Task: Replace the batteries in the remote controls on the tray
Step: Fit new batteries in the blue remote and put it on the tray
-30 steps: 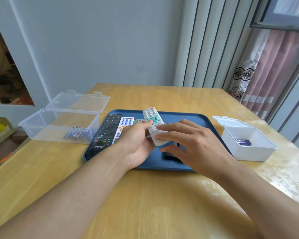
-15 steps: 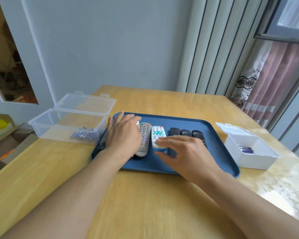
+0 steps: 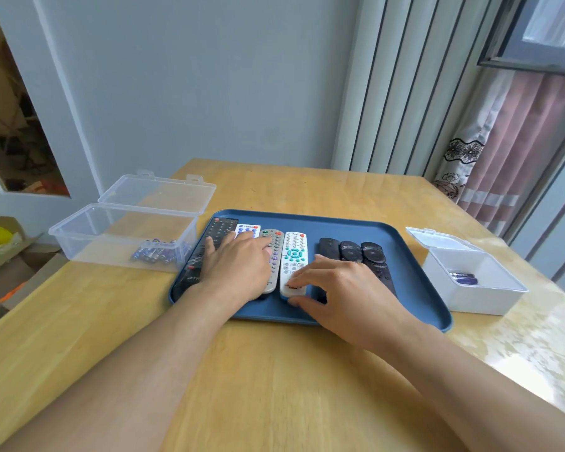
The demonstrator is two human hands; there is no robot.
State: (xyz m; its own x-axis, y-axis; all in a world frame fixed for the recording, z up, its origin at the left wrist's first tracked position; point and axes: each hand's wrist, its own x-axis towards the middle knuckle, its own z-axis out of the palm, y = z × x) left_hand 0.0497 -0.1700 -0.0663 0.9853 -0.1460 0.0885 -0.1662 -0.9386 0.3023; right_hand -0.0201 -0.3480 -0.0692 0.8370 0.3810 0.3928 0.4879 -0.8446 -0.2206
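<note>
A blue tray (image 3: 340, 223) on the wooden table holds a row of remotes. From the left they are a long black remote (image 3: 217, 233), a white remote with blue buttons (image 3: 247, 230), a grey remote (image 3: 274, 246) and a white remote with teal buttons (image 3: 293, 256). Three small black remotes (image 3: 349, 251) lie to the right of these. My left hand (image 3: 238, 269) lies flat, fingers spread, over the three left remotes. My right hand (image 3: 343, 288) pinches the near end of the white teal-buttoned remote, fingertips on top and thumb against its end. That remote lies flat on the tray.
An open clear plastic box (image 3: 124, 236) left of the tray holds several blue batteries (image 3: 157, 254). An open white box (image 3: 470, 282) on the right holds two batteries (image 3: 463, 277). A wall, vertical blinds and a curtain stand behind the table.
The white teal-buttoned remote went from held up in both hands down onto the tray beside the grey one. My left hand let go and now lies flat over the left remotes.
</note>
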